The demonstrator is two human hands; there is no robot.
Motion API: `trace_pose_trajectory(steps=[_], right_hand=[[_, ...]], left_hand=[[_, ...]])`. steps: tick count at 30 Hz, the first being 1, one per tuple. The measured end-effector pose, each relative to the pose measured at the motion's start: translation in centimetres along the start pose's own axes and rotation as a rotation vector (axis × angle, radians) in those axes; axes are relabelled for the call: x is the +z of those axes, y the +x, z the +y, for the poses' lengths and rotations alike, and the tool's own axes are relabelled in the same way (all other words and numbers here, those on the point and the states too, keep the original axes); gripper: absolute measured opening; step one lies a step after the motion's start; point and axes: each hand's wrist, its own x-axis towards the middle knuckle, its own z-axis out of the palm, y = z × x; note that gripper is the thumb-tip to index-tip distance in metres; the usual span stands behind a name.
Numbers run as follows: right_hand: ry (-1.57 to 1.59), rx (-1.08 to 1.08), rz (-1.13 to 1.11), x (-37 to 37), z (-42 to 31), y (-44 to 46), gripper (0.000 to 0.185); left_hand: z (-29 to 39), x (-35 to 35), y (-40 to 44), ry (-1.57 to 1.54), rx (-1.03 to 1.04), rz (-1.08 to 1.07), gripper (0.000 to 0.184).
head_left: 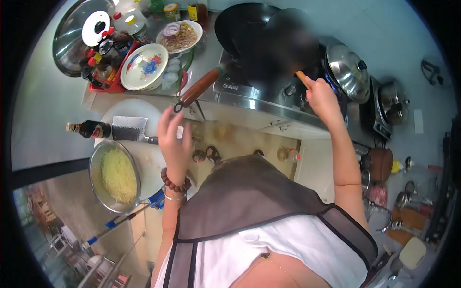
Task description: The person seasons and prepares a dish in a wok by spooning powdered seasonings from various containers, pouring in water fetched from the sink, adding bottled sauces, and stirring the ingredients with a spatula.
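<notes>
A: What are the two hands up to?

B: The right hand (pixel 321 96), right of centre in the upper half, has its fingers wrapped around an orange-brown tool handle (pixel 302 78). That slants up and left to the dark cookware (pixel 235 29) in the upper centre.

A: And the tool's far end?

B: Can't tell; a blurred patch covers it, along with much of the cookware.

A: The left hand (pixel 175 139)?

B: Left of centre, fingers uncurled and a bit smeared. Its fingertips are right by the ringed end of a reddish-brown pan handle (pixel 201 87); whether they touch, I can't say. It isn't gripping it.

A: What's near that hand?

B: A cleaver (pixel 128 128) lies flat on a round white board (pixel 149 165), with a dark bottle (pixel 93 129) just left of the blade. Below is a metal bowl (pixel 92 175) of pale yellow shreds (pixel 117 175).

A: Anything by the right one?

B: A domed metal lid (pixel 343 69) sits above and right of it, on the stove side of the counter (pixel 207 50). A metal pot (pixel 394 101) stands farther right.
</notes>
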Motion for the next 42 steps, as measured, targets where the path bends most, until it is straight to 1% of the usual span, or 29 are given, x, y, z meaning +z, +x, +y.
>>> trace_pose_trajectory(steps=[2,3,4,7,9,10,11,14,16,20,22,24,27,29,33,35,36,38,41,42], right_hand=[[0.064,-0.036,-0.009,-2.0,-0.1,-0.8,0.035],[0.096,-0.05,-0.008,-2.9,0.0,-1.2,0.034],[0.077,-0.09,0.07,-3.5,0.2,-1.7,0.029],[0.077,-0.001,0.057,-6.9,-1.7,-4.0,0.03],[0.063,0.026,0.023,-8.7,-2.6,-5.2,0.03],[0.057,0.047,-0.012,-9.1,-2.7,-5.7,0.031],[0.055,0.052,-0.012,-9.2,-2.7,-6.2,0.031],[0.034,0.009,-0.053,-8.5,-2.9,-6.4,0.034],[-0.008,0.002,-0.08,-7.2,-3.9,-5.6,0.03],[0.0,-0.002,-0.036,-2.2,-4.3,-2.2,0.034],[-0.025,0.02,-0.017,-0.6,-4.7,-0.4,0.034],[-0.01,0.015,0.001,0.6,-5.0,1.4,0.034],[-0.005,0.015,0.017,1.6,-4.8,3.7,0.033],[0.002,-0.02,0.081,2.4,-3.9,4.9,0.033],[-0.002,-0.067,0.093,2.3,-3.2,6.3,0.033],[-0.005,-0.064,0.145,3.1,-2.4,7.1,0.032],[0.0,-0.062,0.146,3.2,-2.3,7.4,0.032],[-0.095,-0.005,0.148,3.4,-1.9,7.8,0.033],[-0.136,-0.013,0.173,3.5,0.0,7.6,0.034],[-0.13,0.017,0.163,3.0,0.5,7.4,0.035]], left_hand=[[-0.5,0.1,2.5,0.099,0.108,-0.003,0.033],[-1.1,0.6,3.3,0.082,0.12,-0.02,0.033],[-1.7,1.1,3.9,0.098,0.119,-0.047,0.036],[-2.6,2.4,4.9,0.111,0.123,-0.096,0.04],[-2.6,2.9,5.3,-0.003,-0.028,-0.225,0.04],[-2.8,3.3,5.3,0.016,0.031,-0.19,0.04],[-2.8,3.4,5.4,0.012,0.033,-0.193,0.04],[-2.8,3.3,5.7,0.017,-0.011,-0.226,0.04],[-2.7,2.8,5.9,0.009,-0.056,-0.298,0.04],[-3.1,2.7,6.2,0.018,-0.056,-0.306,0.04],[-3.6,2.9,6.1,0.026,0.018,-0.286,0.042],[-3.7,3.0,6.1,0.012,0.023,-0.285,0.042],[-3.7,2.9,6.2,0.011,0.031,-0.3,0.043],[-3.6,3.0,6.1,0.025,0.037,-0.314,0.043],[-3.2,3.3,5.5,0.013,0.058,-0.326,0.044],[-3.0,3.3,5.5,0.016,0.072,-0.329,0.045],[-3.0,3.2,5.5,0.003,0.054,-0.343,0.046],[-3.0,3.0,5.9,-0.007,0.038,-0.359,0.046],[-4.0,2.5,7.1,-0.051,0.021,-0.371,0.046],[-4.6,2.3,7.8,-0.079,0.016,-0.401,0.046]])
